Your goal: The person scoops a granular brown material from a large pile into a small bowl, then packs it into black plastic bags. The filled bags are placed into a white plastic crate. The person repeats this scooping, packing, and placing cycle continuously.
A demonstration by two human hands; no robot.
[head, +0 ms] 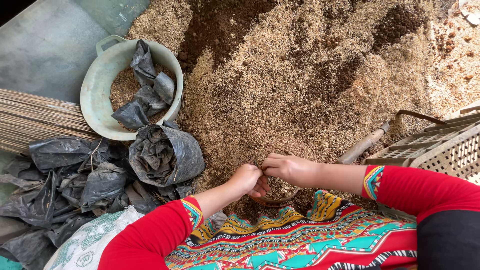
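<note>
A: What is seen at the far left?

B: A heap of crumpled black bags is spread on the floor, with a white sack below it. A pale green tub holds husk and more black bags. One bag, propped open and upright, is set just right of the tub.

A: And the left hand?

B: It is curled over the near rim of a small round pot part-sunk in the husk pile. The fingers are bent nearly closed, pinched on something at the rim; what is pinched cannot be made out.

A: The right hand?

B: It is laid across the pot's top, touching the left hand. Its fingers are drawn together, thumb against fingertips, as if a small pinch is held. Whether the rim or husk is gripped cannot be told.

A: What is hidden?

B: Most of the pot is covered by both hands and the husk. To the right, a wooden handle is half buried, its head unseen, and a plastic crate is cut off by the edge.
</note>
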